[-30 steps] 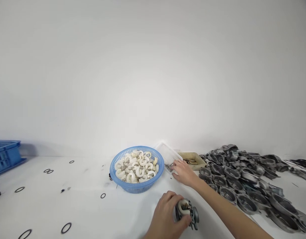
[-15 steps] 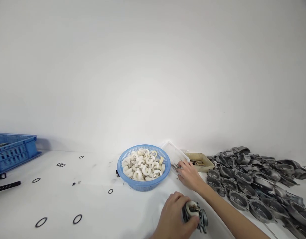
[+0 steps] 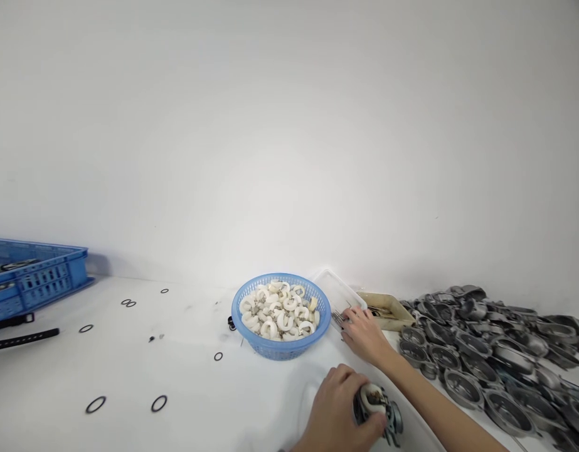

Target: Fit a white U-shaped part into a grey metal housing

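Half the metal part (image 3: 381, 411) hides behind the gripping left hand (image 3: 339, 408).

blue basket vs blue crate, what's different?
The blue basket is round, sits mid-table and is heaped with white curved parts. The blue crate is rectangular with straight slotted walls, sits at the far left by the wall and runs out of view; only a few dark parts show inside it. The basket lies close to the right hand, while the crate is far from both hands. Both are blue plastic with perforated sides, on the same white table.
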Action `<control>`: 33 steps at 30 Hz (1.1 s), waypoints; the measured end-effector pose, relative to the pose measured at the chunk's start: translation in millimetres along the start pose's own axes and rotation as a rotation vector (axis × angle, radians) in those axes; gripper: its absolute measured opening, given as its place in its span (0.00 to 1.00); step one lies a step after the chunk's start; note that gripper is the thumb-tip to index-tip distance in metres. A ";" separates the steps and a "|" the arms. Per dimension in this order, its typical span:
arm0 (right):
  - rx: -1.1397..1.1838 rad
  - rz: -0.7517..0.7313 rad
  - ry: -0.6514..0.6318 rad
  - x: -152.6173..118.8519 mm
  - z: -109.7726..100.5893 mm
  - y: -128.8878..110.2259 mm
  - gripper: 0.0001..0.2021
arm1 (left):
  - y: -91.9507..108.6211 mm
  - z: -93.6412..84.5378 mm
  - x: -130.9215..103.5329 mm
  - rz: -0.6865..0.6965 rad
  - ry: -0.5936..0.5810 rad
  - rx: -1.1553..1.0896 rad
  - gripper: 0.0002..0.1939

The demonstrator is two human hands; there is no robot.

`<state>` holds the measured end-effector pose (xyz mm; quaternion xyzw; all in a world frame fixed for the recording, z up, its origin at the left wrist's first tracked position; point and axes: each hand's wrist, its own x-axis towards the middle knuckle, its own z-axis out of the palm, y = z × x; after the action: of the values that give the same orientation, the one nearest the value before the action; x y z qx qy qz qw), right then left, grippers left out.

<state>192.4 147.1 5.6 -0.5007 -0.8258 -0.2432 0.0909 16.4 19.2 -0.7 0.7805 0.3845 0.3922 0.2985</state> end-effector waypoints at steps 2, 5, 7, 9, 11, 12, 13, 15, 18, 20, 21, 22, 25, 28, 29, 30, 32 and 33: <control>-0.004 -0.003 0.001 0.3 1.1 0.2 0.08 | -0.8 0.1 -0.5 -0.003 -0.001 0.000 0.18; -0.012 -0.008 0.001 2.2 3.4 0.8 0.08 | -0.1 -0.5 -0.7 -0.005 -0.009 0.005 0.18; -0.017 -0.012 -0.002 4.2 5.0 1.2 0.08 | 1.0 -1.0 -0.8 -0.006 -0.010 0.007 0.18; -0.022 -0.018 -0.006 6.3 6.0 1.4 0.08 | 2.0 -1.6 -1.1 -0.010 -0.007 0.007 0.18; -0.027 -0.023 -0.012 8.1 6.0 1.2 0.08 | 2.5 -2.0 -1.5 -0.015 -0.008 0.006 0.18; -0.030 -0.027 -0.015 8.9 5.7 1.1 0.08 | 2.5 -2.1 -1.7 -0.017 -0.008 0.006 0.18; -0.032 -0.030 -0.017 9.5 5.0 0.9 0.09 | 2.4 -2.2 -1.9 -0.018 -0.008 0.005 0.18; -0.036 -0.033 -0.019 10.7 3.3 0.7 0.10 | 1.8 -2.3 -2.2 -0.013 -0.006 0.001 0.18; -0.039 -0.029 -0.014 12.8 0.8 0.8 0.12 | 1.2 -2.0 -2.4 0.000 -0.001 -0.003 0.18; -0.033 -0.028 -0.013 14.6 -0.3 0.9 0.12 | 1.4 -1.9 -2.5 0.002 0.004 -0.001 0.18; -0.027 -0.029 -0.013 15.6 -0.8 0.9 0.12 | 1.6 -1.9 -2.5 0.002 0.007 -0.001 0.18; -0.016 -0.030 -0.014 16.7 -1.4 1.0 0.12 | 1.9 -2.0 -2.6 0.001 0.009 -0.001 0.17; 0.047 -0.022 -0.011 20.0 -5.0 1.8 0.12 | 2.7 -3.0 -2.8 -0.003 0.005 -0.007 0.17; 0.166 0.023 0.014 22.3 -14.0 5.6 0.13 | 3.1 -4.3 -2.9 -0.013 -0.008 -0.009 0.17; 0.220 0.047 0.026 22.2 -18.2 7.8 0.14 | 3.4 -4.8 -3.0 -0.020 -0.013 -0.008 0.17; 0.280 0.076 0.040 21.5 -22.9 10.5 0.14 | 3.9 -5.4 -3.1 -0.027 -0.019 -0.008 0.18; 0.424 0.144 0.059 16.7 -32.6 17.2 0.14 | 5.9 -6.9 -3.4 -0.040 -0.030 -0.012 0.17; 0.506 0.182 0.061 12.2 -37.2 20.8 0.13 | 7.5 -7.8 -3.5 -0.046 -0.031 -0.015 0.17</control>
<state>201.2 146.3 49.1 -0.5266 -0.8088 -0.0350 0.2593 11.2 13.5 7.8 0.7753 0.3947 0.3758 0.3191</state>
